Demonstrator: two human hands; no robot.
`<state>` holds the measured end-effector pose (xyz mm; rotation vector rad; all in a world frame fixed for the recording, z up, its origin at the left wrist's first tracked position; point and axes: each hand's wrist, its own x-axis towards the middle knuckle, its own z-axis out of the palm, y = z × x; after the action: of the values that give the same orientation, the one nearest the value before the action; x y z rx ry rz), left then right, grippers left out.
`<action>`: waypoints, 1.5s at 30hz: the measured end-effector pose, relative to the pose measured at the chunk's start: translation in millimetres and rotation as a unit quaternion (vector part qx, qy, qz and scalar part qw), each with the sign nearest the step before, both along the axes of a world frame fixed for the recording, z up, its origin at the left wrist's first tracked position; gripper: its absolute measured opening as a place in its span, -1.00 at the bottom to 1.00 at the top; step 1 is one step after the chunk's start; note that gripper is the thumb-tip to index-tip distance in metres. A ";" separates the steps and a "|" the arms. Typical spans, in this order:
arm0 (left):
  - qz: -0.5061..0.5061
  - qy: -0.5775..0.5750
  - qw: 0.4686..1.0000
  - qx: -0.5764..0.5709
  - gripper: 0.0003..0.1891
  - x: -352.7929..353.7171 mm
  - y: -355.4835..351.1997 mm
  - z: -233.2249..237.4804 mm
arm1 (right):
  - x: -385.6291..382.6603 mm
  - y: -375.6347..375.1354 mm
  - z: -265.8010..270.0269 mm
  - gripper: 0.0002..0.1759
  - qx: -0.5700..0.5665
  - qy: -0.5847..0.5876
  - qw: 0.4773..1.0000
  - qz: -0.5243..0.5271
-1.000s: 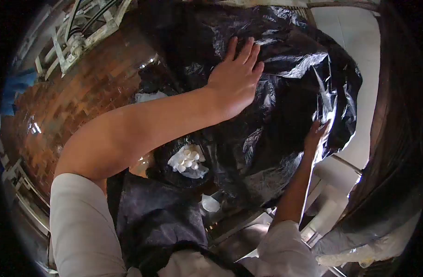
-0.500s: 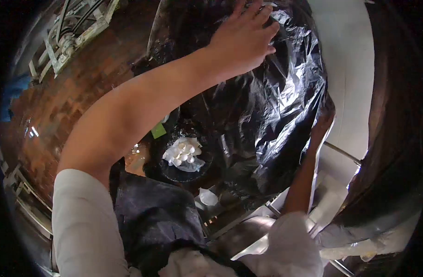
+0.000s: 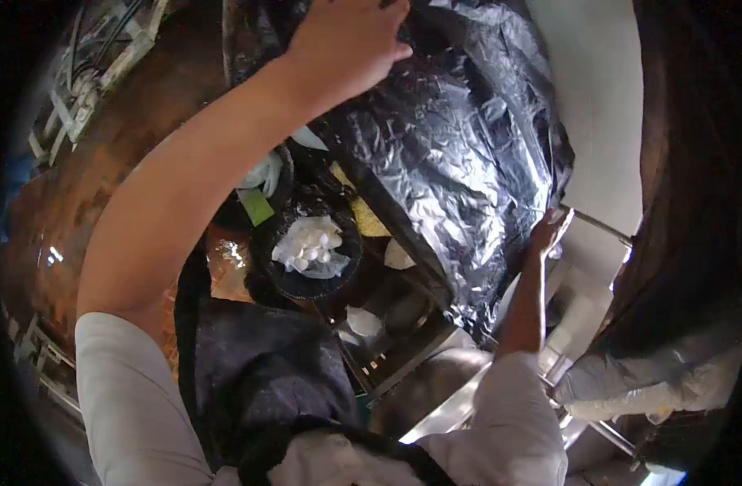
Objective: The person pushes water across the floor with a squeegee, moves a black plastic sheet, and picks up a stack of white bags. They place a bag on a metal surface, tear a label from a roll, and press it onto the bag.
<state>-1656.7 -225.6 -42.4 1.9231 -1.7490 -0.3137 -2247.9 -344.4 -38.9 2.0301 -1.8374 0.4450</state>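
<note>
A crumpled, shiny black plastic sheet [image 3: 468,154] spreads across the centre and upper right. My left hand [image 3: 355,40] is at its upper left part, fingers curled around the plastic and partly cut off by the top of the view. At the sheet's lower right edge, my right hand [image 3: 549,231] has its fingers closed on the plastic. Left of the sheet, a round dark container [image 3: 314,283] holds white pieces [image 3: 310,243] on clear plastic. A green piece [image 3: 256,206] lies beside it, with a yellow item [image 3: 369,219] to its right.
A long pale panel [image 3: 602,105] runs down the right side, with a metal bar [image 3: 602,227] by its lower part. White scraps [image 3: 363,321] lie below the round container. Brick-like flooring [image 3: 104,211] and a metal frame [image 3: 83,89] are at the left.
My left hand has moved left, its spread fingers now curled. The sheet's lower left part has shifted right, uncovering the yellow item and a white scrap. The view has also shifted.
</note>
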 end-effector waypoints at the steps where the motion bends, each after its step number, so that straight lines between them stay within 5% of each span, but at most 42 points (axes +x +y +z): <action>1: 0.006 -0.026 1.000 -0.012 -0.39 -0.5 -1.7 -7.4 | 6.7 23.9 1.0 -0.37 0.013 0.039 0.999 0.022; 3: 0.026 -0.084 0.996 -0.034 -0.38 1.8 -4.9 -28.7 | -14.3 72.2 -24.4 -0.35 0.038 0.107 0.992 0.062; 5: 0.034 -0.103 0.994 0.004 -0.36 1.2 0.5 -34.0 | -18.0 116.1 -48.9 -0.29 0.136 0.021 0.983 -0.120; 7: 0.035 -0.106 0.993 0.045 -0.35 -1.2 6.8 -29.9 | -104.7 114.1 -93.5 -0.33 0.212 0.031 0.958 -0.192; 9: 0.006 -0.079 0.996 0.035 -0.33 0.1 9.9 -22.8 | -111.0 114.1 -88.1 -0.39 0.197 0.083 0.975 -0.066; 10: -0.005 -0.063 0.998 0.010 -0.34 1.9 12.0 -20.2 | -115.6 117.0 -80.6 -0.42 0.229 0.009 0.953 -0.199; 15: 0.060 -0.118 0.991 -0.032 -0.35 22.9 24.9 -52.2 | -47.5 188.7 -51.0 -0.38 0.050 -0.005 0.987 -0.156; 16: 0.076 -0.122 0.990 -0.009 -0.35 28.0 32.5 -59.5 | -106.2 220.1 -78.6 -0.26 0.056 0.402 0.912 -0.061; 17: 0.089 -0.124 0.988 0.012 -0.35 28.9 36.6 -61.2 | -80.2 245.0 -92.0 -0.26 0.154 -0.029 0.975 -0.157; 19: 0.113 -0.122 0.985 0.043 -0.35 26.8 47.2 -46.7 | -37.2 289.9 -73.8 -0.25 0.221 -0.101 0.947 -0.211; 22: 0.141 -0.094 0.981 0.098 -0.39 19.7 59.1 -25.8 | -12.4 301.5 -53.5 -0.26 0.189 -0.100 0.953 -0.214; 25: 0.206 -0.140 0.959 -0.135 -0.51 25.3 60.8 -46.6 | -19.6 299.3 -41.2 -0.21 0.132 -0.067 0.973 -0.176; 28: 0.155 -0.091 0.965 -0.189 -0.41 60.9 60.7 -93.5 | -37.3 318.4 -63.6 -0.29 0.241 -0.093 0.951 -0.169; 31: 0.179 -0.129 0.966 -0.132 -0.45 45.5 87.1 -95.8 | -43.6 322.0 -73.1 -0.37 0.222 -0.077 0.960 -0.151; 32: 0.181 -0.106 0.970 -0.125 -0.41 47.1 93.5 -91.5 | -28.5 318.5 -64.6 -0.32 0.197 -0.159 0.944 -0.211; 33: 0.222 -0.004 0.963 -0.155 -0.39 52.6 95.1 -92.4 | -22.6 319.5 -56.9 -0.30 0.152 -0.061 0.965 -0.203; 35: 0.294 0.200 0.910 -0.212 -0.32 68.4 94.4 -97.6 | -3.8 329.0 -46.3 -0.41 0.046 -0.180 0.959 -0.215; 37: 0.328 0.376 0.861 -0.096 -0.23 83.4 80.6 -98.8 | 9.0 345.0 -36.4 -0.45 0.078 -0.330 0.878 -0.339; 39: 0.291 0.503 0.814 -0.008 -0.33 86.3 70.7 -94.0 | -30.3 363.3 -56.4 -0.31 0.170 -0.586 0.644 -0.461; 42: 0.288 0.622 0.727 0.030 -0.55 84.6 72.3 -74.7 | 5.3 360.3 -45.0 -0.21 0.135 -0.708 0.504 -0.475; 45: 0.247 0.692 0.678 0.029 -0.66 99.2 74.1 -79.6 | -10.2 367.5 -57.5 -0.37 0.129 -0.786 0.437 -0.418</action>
<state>-1557.5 -151.5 -122.1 1.2992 -0.1828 -1.2006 -2258.0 23.1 -96.4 -0.2667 -3.4533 2.1830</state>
